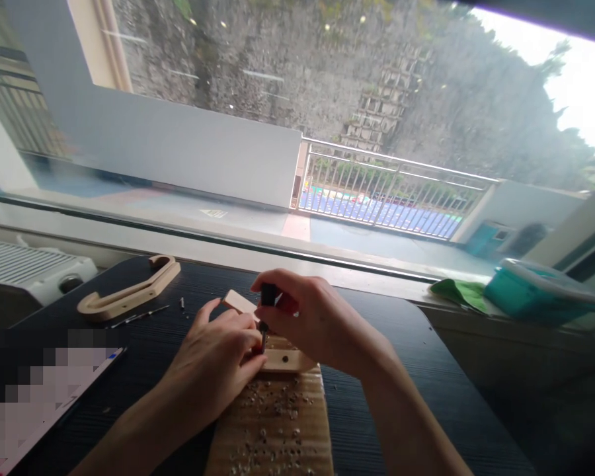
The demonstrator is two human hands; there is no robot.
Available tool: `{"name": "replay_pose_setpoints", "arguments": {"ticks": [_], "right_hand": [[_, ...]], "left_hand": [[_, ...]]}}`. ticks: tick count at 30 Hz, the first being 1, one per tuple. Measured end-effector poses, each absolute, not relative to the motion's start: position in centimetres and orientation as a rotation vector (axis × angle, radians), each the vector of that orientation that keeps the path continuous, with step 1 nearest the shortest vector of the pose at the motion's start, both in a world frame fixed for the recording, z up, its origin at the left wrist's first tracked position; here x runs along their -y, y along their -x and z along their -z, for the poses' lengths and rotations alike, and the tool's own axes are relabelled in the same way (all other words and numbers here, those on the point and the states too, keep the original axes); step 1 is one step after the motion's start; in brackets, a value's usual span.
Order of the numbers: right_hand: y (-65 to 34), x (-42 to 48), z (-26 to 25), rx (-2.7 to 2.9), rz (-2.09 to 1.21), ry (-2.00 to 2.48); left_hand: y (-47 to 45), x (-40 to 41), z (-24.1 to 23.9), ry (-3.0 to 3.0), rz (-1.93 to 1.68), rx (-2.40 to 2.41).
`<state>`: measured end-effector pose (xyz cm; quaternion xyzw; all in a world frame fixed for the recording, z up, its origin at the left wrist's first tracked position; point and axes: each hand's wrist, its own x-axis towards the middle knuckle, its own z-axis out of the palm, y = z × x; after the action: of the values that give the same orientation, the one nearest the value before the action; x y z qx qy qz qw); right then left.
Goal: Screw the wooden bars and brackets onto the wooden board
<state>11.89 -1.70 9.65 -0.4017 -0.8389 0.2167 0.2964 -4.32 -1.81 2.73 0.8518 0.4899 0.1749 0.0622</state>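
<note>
My right hand [312,311] is closed around the black and red handle of a screwdriver [268,295], which stands upright with its shaft pointing down. Below it lies a pale wooden piece [290,360] with a dark round hole or screw head in its side. My left hand [223,347] grips that wooden piece, its fingertips close to the screwdriver's shaft. Part of the piece sticks out beyond the left fingers; its middle is hidden by both hands. Under it lies a strip of corrugated cardboard [272,430] pitted with many small holes. The screwdriver's tip cannot be made out clearly.
On the dark table [377,403], a curved wooden piece [133,291] lies at the far left near a thin metal bit [139,316] and a small screw [182,303]. A radiator [30,268] stands left; a teal bin [540,291] and green cloth [459,294] sit right.
</note>
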Motion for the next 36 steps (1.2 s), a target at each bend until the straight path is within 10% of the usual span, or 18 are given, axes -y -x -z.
{"name": "replay_pose_setpoints", "arguments": {"ticks": [36], "right_hand": [[-11.98,1.81,-8.94,2.264,-0.384,0.988]], "left_hand": [[4.40,1.84,-2.55,-2.645,-0.527,-1.497]]}}
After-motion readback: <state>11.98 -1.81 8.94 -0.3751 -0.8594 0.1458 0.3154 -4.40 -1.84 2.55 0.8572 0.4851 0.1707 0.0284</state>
